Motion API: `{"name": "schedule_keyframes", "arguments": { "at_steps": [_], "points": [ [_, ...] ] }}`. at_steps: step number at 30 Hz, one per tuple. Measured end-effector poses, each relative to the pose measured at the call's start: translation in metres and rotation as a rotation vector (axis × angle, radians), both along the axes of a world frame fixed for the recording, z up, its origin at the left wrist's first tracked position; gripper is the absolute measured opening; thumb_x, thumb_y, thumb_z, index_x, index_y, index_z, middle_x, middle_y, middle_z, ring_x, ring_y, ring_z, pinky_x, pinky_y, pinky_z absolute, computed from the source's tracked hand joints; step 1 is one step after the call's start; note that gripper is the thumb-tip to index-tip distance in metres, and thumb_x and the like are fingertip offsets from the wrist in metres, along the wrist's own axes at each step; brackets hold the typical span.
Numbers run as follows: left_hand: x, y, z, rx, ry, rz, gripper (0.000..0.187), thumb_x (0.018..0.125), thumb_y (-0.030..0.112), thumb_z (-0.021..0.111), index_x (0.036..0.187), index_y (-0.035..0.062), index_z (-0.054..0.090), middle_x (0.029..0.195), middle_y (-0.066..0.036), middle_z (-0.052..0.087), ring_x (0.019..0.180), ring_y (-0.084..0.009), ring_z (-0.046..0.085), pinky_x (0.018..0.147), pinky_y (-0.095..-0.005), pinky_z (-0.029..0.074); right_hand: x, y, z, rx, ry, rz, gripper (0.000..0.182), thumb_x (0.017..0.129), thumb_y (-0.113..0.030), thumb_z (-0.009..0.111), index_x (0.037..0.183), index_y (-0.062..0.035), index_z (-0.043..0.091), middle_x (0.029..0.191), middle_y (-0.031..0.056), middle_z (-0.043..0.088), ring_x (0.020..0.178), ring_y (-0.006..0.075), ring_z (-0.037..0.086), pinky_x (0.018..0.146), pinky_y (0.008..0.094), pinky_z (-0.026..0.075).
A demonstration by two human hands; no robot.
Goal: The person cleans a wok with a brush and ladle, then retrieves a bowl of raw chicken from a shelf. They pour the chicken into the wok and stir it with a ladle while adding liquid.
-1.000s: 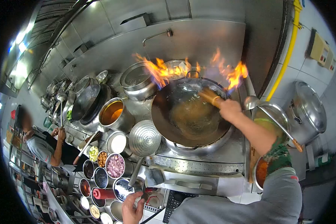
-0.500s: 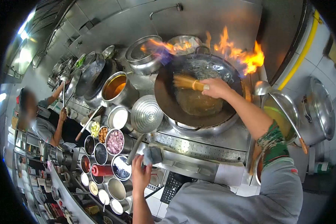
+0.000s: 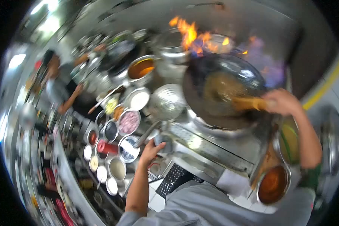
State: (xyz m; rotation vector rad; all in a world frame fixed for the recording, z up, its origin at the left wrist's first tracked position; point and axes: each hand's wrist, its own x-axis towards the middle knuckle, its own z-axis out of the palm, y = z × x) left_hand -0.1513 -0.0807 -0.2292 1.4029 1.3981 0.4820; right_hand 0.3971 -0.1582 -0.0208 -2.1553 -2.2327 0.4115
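My right hand (image 3: 284,101) is closed on the handle of a bamboo wok brush (image 3: 248,103), its bristles inside a large dark wok (image 3: 199,107). Murky brownish water (image 3: 220,88) lies in the wok's bottom. Flames (image 3: 188,32) rise behind the wok's far rim. Low at the stove's front edge, my left hand (image 3: 150,151) has its thumb and fingers apart beside a bunched grey cloth (image 3: 165,143); blur hides whether they touch. The handle of a perforated skimmer (image 3: 167,101) ends just left of that hand.
Left of the skimmer stand several seasoning containers, a bowl of chopped pinkish pieces (image 3: 129,121) and a red bottle (image 3: 106,147). A pot of orange liquid (image 3: 141,69) sits farther back. On the right is a bowl of red sauce (image 3: 273,185). A co-worker (image 3: 60,88) stands at the far left.
My right hand has drawn the brush to the wok's near right side. My left hand has come closer to the grey cloth. The camera view has turned, shifting the scene rightward.
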Motion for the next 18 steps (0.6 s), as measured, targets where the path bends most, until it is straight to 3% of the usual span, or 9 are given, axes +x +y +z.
{"name": "schedule_keyframes", "arguments": {
  "at_steps": [2, 5, 6, 9, 11, 12, 14, 15, 18],
  "points": [
    [-0.007, 0.006, -0.005, -0.142, 0.089, 0.019, 0.083, 0.075, 0.058, 0.075, 0.129, -0.0015, 0.054, 0.113, -0.016, 0.066, 0.102, -0.0269, 0.064, 0.090, -0.0369, 0.052, 0.021, -0.019, 0.002, 0.041, -0.037, 0.095, 0.050, 0.072, -0.032, 0.078, 0.116, -0.0125, 0.068, 0.115, 0.0130, 0.067, 0.107, 0.0339, 0.062, 0.094, 0.0426, 0.050],
    [-0.013, 0.027, -0.043, 0.032, 0.321, -0.045, 0.110, 0.062, 0.069, 0.076, 0.138, -0.0037, 0.045, 0.134, -0.026, 0.055, 0.125, -0.0363, 0.053, 0.106, -0.0412, 0.041, 0.024, -0.015, 0.005, -0.123, -0.145, -0.151, 0.057, 0.060, -0.014, 0.086, 0.115, -0.0099, 0.070, 0.117, 0.0132, 0.067, 0.109, 0.0302, 0.063, 0.098, 0.0398, 0.048],
    [-0.009, 0.031, -0.051, 0.108, 0.378, -0.075, 0.101, 0.065, 0.063, 0.078, 0.139, 0.0022, 0.045, 0.132, -0.027, 0.056, 0.123, -0.0377, 0.054, 0.104, -0.0412, 0.043, 0.000, -0.001, 0.005, -0.198, -0.022, -0.337, 0.056, 0.062, -0.010, 0.084, 0.116, -0.0074, 0.069, 0.116, 0.0153, 0.067, 0.108, 0.0318, 0.064, 0.096, 0.0391, 0.049],
    [-0.004, 0.030, -0.060, 0.176, 0.302, -0.055, 0.091, 0.066, 0.048, 0.081, 0.137, 0.0016, 0.047, 0.127, -0.028, 0.057, 0.119, -0.0396, 0.056, 0.103, -0.0425, 0.044, -0.026, 0.042, -0.064, 0.099, -0.057, -0.251, 0.051, 0.070, -0.003, 0.075, 0.119, 0.0007, 0.063, 0.110, 0.0227, 0.066, 0.106, 0.0380, 0.063, 0.093, 0.0419, 0.049],
    [-0.007, 0.022, -0.067, 0.185, 0.308, 0.033, 0.085, 0.067, 0.042, 0.081, 0.134, 0.0000, 0.049, 0.127, -0.028, 0.058, 0.118, -0.0406, 0.056, 0.102, -0.0430, 0.044, -0.005, 0.058, -0.066, 0.128, -0.060, -0.012, 0.048, 0.072, -0.002, 0.072, 0.119, 0.0022, 0.063, 0.108, 0.0221, 0.067, 0.104, 0.0378, 0.063, 0.093, 0.0421, 0.049],
    [-0.013, 0.007, -0.045, 0.212, 0.288, 0.071, 0.080, 0.070, 0.038, 0.081, 0.132, -0.0017, 0.050, 0.125, -0.025, 0.060, 0.116, -0.0372, 0.058, 0.100, -0.0416, 0.045, 0.038, 0.068, -0.076, -0.021, 0.203, -0.244, 0.049, 0.069, -0.002, 0.072, 0.116, 0.0012, 0.064, 0.104, 0.0216, 0.068, 0.100, 0.0369, 0.065, 0.090, 0.0397, 0.050],
    [-0.031, -0.017, -0.010, 0.021, -0.140, 0.176, 0.071, 0.077, 0.037, 0.078, 0.132, 0.0001, 0.051, 0.123, -0.019, 0.062, 0.115, -0.0297, 0.060, 0.098, -0.0398, 0.046, 0.092, 0.068, -0.061, -0.131, 0.133, -0.216, 0.048, 0.066, -0.004, 0.070, 0.114, -0.0004, 0.066, 0.099, 0.0208, 0.070, 0.095, 0.0353, 0.067, 0.087, 0.0382, 0.052],
    [-0.033, -0.026, -0.006, -0.199, -0.643, 0.223, 0.062, 0.084, 0.036, 0.074, 0.132, 0.0035, 0.052, 0.124, -0.013, 0.061, 0.115, -0.0227, 0.059, 0.099, -0.0388, 0.046, 0.096, 0.065, -0.044, -0.078, -0.197, 0.041, 0.047, 0.067, -0.006, 0.069, 0.114, -0.0010, 0.066, 0.098, 0.0205, 0.070, 0.094, 0.0347, 0.067, 0.086, 0.0391, 0.052],
    [-0.015, -0.039, 0.012, -0.579, -1.238, 0.404, 0.058, 0.089, 0.044, 0.068, 0.131, 0.0077, 0.053, 0.130, -0.009, 0.059, 0.115, -0.0236, 0.060, 0.099, -0.0405, 0.047, 0.053, 0.091, -0.080, 0.132, -0.065, -0.103, 0.051, 0.067, -0.006, 0.070, 0.117, -0.0017, 0.065, 0.102, 0.0209, 0.069, 0.098, 0.0357, 0.066, 0.088, 0.0399, 0.050]
  ]
}}
